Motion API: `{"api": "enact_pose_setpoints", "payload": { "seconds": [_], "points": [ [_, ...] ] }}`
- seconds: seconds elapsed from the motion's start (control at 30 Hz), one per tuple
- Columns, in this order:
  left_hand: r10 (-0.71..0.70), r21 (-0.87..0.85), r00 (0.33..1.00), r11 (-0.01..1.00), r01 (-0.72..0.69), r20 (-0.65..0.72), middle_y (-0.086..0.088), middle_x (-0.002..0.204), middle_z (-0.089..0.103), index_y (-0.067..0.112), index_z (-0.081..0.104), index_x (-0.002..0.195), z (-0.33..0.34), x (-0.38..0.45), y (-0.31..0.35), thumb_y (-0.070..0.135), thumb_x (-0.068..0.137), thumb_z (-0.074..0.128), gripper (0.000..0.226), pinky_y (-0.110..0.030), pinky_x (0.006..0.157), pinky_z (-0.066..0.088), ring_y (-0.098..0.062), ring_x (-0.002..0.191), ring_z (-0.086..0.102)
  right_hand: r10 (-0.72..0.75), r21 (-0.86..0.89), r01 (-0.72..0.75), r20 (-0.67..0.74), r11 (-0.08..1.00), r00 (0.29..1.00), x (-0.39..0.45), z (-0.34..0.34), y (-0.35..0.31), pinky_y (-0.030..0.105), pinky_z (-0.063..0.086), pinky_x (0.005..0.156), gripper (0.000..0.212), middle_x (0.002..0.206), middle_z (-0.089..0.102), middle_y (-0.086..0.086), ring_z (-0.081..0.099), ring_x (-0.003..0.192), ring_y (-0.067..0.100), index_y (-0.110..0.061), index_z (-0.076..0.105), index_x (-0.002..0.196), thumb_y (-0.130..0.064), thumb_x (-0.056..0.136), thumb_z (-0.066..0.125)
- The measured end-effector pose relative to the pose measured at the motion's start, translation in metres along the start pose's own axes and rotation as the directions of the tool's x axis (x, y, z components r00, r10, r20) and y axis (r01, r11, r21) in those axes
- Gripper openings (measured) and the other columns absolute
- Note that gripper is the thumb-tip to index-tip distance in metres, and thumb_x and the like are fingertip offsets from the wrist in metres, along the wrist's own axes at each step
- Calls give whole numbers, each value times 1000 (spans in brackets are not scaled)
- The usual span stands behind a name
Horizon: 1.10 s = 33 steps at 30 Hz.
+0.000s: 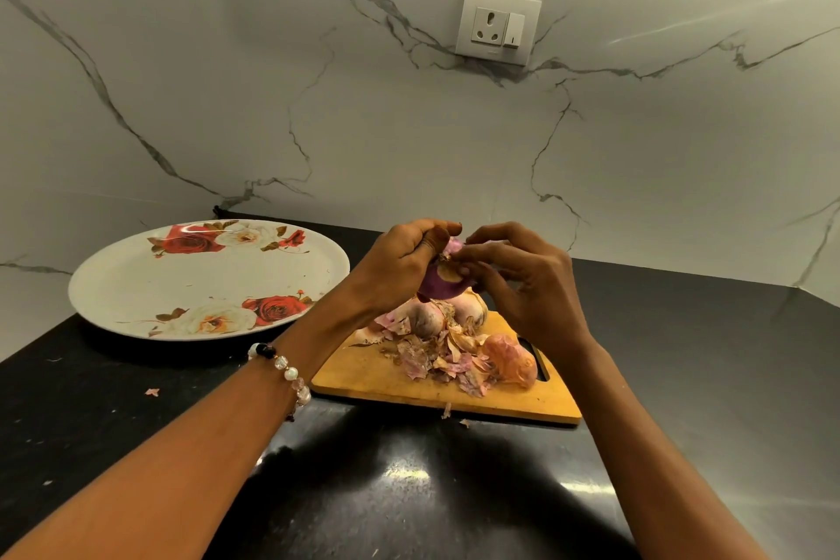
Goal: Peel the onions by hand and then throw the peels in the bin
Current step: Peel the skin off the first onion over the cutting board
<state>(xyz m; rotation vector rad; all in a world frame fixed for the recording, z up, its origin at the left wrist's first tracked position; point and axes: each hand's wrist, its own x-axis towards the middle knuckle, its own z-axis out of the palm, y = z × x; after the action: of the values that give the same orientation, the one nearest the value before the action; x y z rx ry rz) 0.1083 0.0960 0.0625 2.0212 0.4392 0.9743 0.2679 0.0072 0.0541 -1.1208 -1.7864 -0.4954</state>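
Left hand [400, 261]: raised above the cutting board, fingers curled round a purple onion [440, 284], gripping it from the left side. A beaded bracelet [286, 373] sits on the left forearm.

Right hand [522, 275]: meets the onion from the right, fingertips [463, 257] pinching a flap of skin at the onion's top end.

Onion: held in the air between both hands, directly over the far part of the board; mostly bare purple, with a tan patch at the end.

Cutting board [409, 384]: wooden, lying flat on the black countertop [409, 482]. It carries unpeeled onions [436, 316] at its far end, just beneath the hands, one more unpeeled onion [511, 361] near the right edge, and a loose heap of peels [445, 359] between them.

Plate [136, 286]: large, white, rose-patterned, on the counter left of the board, well apart from it.

Stray peel scrap [152, 391]: on the counter, left of the forearm.

Wall socket [498, 26]: on the marble backsplash behind.
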Motion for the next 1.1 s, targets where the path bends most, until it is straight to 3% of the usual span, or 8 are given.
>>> {"api": "enact_pose_setpoints", "payload": {
  "seconds": [0.17,0.33,0.43,0.53,0.63,0.77,0.9,1.1],
  "points": [
    [-35,-35,999,999,35,-16,-9,127,58,9,53,132,4,-1,-2,25,102,34,38,-33,92,54,-22,118,55,-102,-215,102,10,971,995,2,4,-5,16,50,77,10,106,58,20,61,90,20,-2,73,93,-4,84,71],
    [-46,-96,994,995,37,-97,-1,102,64,12,61,115,8,-2,2,23,103,35,31,-18,75,55,-16,97,62,-67,-287,103,132,952,989,4,7,-14,6,35,67,21,111,44,14,41,82,9,-6,59,97,-17,88,43],
    [-33,-118,992,993,19,-119,1,93,65,15,62,106,9,-1,4,20,103,35,28,-18,73,55,-13,89,64,-36,-176,67,178,982,983,5,8,-15,3,36,69,16,110,41,11,42,84,10,-11,49,100,-10,86,41],
    [-13,-91,994,996,3,-105,-2,95,65,11,61,109,5,0,5,18,103,35,28,-18,74,55,-14,90,64,-2,-62,17,230,998,973,6,7,-13,12,43,72,18,109,44,10,47,87,14,-6,52,102,1,86,47],
    [0,-70,999,998,-3,-53,-3,93,63,7,60,109,4,-1,4,17,103,34,28,-17,72,54,-14,88,63,35,89,-67,316,994,948,7,1,-13,20,48,79,16,112,46,6,51,95,17,-5,57,103,-3,92,45],
    [-16,-107,1000,994,13,-22,1,94,62,13,58,107,5,-1,6,16,103,33,25,-16,73,53,-12,87,62,89,318,-214,366,924,926,7,-9,-11,35,52,87,20,113,49,7,53,106,24,-18,55,99,-4,94,43],
    [-31,-133,999,991,25,-44,-7,114,60,13,56,119,-7,2,6,18,103,32,29,-17,76,54,-17,98,61,160,534,-321,326,782,932,4,-12,-12,55,52,90,17,112,51,22,54,109,36,-5,54,100,4,95,41],
    [55,37,995,998,-52,-88,-6,129,54,6,46,135,-2,2,5,16,103,35,36,-12,80,50,-13,111,52,282,487,-367,241,792,928,6,-10,-9,39,57,89,17,106,67,14,66,103,27,2,62,108,4,93,53]
  ]
}}
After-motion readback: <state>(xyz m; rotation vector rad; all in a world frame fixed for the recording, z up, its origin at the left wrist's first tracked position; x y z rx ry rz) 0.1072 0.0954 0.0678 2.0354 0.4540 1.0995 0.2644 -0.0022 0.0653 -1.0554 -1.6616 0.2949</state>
